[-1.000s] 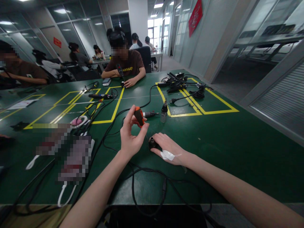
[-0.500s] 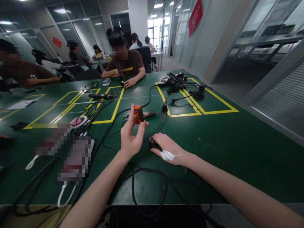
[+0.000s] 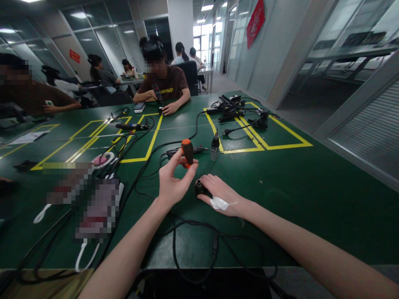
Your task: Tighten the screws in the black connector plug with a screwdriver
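My left hand [image 3: 174, 176] pinches the orange and black handle of a screwdriver [image 3: 187, 152] between thumb and fingers, with the handle's end up. Its shaft is hidden or too thin to make out. Lower and to the right, my right hand [image 3: 218, 191] rests on the table, its fingers around a small black cylindrical part [image 3: 199, 187] with a metal collar on top. White tape covers the base of the right thumb. Just beyond the hands lie a dark corded pen-shaped tool [image 3: 195, 150] and an upright black-tipped piece with a clear lower body [image 3: 215, 146].
Black cables [image 3: 199, 223] loop across the green table [image 3: 299, 199] in front of me. Two blurred phone-like devices [image 3: 99, 207] with white cords lie at left. A heap of black corded tools [image 3: 232, 107] sits at the far right. Across the table, a co-worker [image 3: 168, 83] handles a tool.
My left hand has shifted the screwdriver slightly to the right, and its fingers have curled in more around the handle. My right hand stays on the black part.
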A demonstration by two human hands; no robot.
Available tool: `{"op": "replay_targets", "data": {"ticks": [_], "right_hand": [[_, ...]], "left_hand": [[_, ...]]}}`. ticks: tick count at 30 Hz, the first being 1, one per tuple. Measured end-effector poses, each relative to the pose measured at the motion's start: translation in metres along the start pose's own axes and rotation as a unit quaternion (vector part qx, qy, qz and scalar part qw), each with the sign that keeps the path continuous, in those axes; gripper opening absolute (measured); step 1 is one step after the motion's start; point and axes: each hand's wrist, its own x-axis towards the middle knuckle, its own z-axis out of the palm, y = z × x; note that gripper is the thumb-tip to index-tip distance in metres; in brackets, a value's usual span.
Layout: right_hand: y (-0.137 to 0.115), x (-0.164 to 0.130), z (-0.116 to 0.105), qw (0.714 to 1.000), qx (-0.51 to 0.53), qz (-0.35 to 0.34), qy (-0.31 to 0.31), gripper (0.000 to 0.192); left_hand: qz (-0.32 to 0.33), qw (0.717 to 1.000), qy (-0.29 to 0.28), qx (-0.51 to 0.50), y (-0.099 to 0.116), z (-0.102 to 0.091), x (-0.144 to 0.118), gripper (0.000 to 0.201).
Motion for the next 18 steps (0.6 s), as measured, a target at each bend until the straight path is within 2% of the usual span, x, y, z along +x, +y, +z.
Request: {"op": "replay_targets", "data": {"ticks": [3,7,10,15,18], "right_hand": [[0.0006,0.0001,0.0006,1.000,0.000,-0.003,0.000,0.019],[0.0018,-0.0005,0.0024,1.000,-0.005,-0.004,0.001,0.017],[0.0019,-0.0009,0.0027,1.000,0.002,-0.004,0.009,0.015],[0.0005,-0.0005,0.0007,1.000,0.006,-0.003,0.007,0.017],[0.0009,-0.0005,0.0010,1.000,0.005,-0.005,0.010,0.017]], "left_hand": [[0.006,1.000,-0.005,0.006,-0.0002,0.0005,-0.0004,0.046],[-0.005,0.999,-0.018,-0.035,-0.0006,0.0009,-0.0007,0.062],[-0.005,0.998,-0.023,-0.061,-0.0013,0.0018,-0.0010,0.066],[0.011,0.999,0.004,-0.037,-0.0030,0.0038,-0.0016,0.075],[0.019,1.000,0.014,-0.011,-0.0058,0.0025,-0.0016,0.071]]}}
